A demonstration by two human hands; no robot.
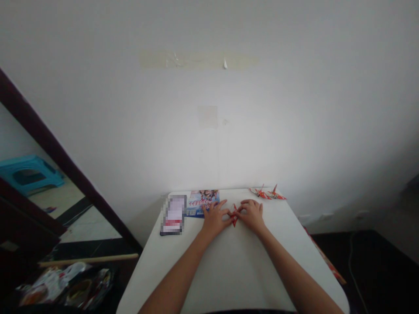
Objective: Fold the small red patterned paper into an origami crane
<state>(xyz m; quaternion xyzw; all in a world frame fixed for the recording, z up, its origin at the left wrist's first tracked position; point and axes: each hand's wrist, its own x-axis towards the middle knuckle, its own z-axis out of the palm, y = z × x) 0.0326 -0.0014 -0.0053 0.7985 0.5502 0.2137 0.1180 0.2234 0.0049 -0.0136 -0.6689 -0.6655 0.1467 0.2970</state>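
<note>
A small piece of folded red-and-white origami paper [234, 216] is between my two hands, low over the white table [225, 270]. My left hand [214, 217] pinches its left side with thumb and forefinger, the other fingers fanned out over the edge of a printed flyer [199, 200]. From the right, my right hand [252, 214] grips the paper with thumb and fingertips, its remaining fingers curled. The fingertips partly cover the paper. Two finished-looking red-and-white paper cranes [268, 193] rest at the table's back right corner.
A phone [174, 214] with a blurred screen lies at the table's left edge. The white wall [209, 152] meets the table's back edge. On the floor at left are a bag of rubbish [75, 283] and a wooden stick [98, 259]; a blue stool [31, 172] shows farther left.
</note>
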